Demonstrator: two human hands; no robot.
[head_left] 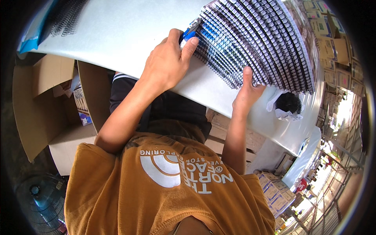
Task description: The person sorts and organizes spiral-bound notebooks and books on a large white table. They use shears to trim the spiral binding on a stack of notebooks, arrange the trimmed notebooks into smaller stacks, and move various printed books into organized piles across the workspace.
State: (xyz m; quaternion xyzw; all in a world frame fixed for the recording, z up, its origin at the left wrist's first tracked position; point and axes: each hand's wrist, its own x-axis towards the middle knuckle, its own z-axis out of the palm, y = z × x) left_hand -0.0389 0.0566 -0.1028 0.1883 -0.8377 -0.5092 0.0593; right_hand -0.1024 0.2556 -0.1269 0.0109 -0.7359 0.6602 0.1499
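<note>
A stack of spiral-bound notebooks (254, 43) with black coils lies fanned out on the white table (117, 31), its coil edges facing up toward me. My left hand (168, 62) is closed around blue-handled pliers (188, 34), whose metal jaws are at the coil ends on the stack's left side. Whether the jaws are pinching a wire is too small to tell. At the near edge of the stack, my right hand (247, 92) grips the notebooks, thumb on top of the coils and fingers hidden beneath.
Loose black coils (68, 17) lie at the far left beside blue plastic (30, 41). Right of the stack, white wrapping holds a black tangled clump (289, 103). An open cardboard box (43, 102) stands left of the table, above a fan (39, 199). Stacked cartons (333, 51) line the right.
</note>
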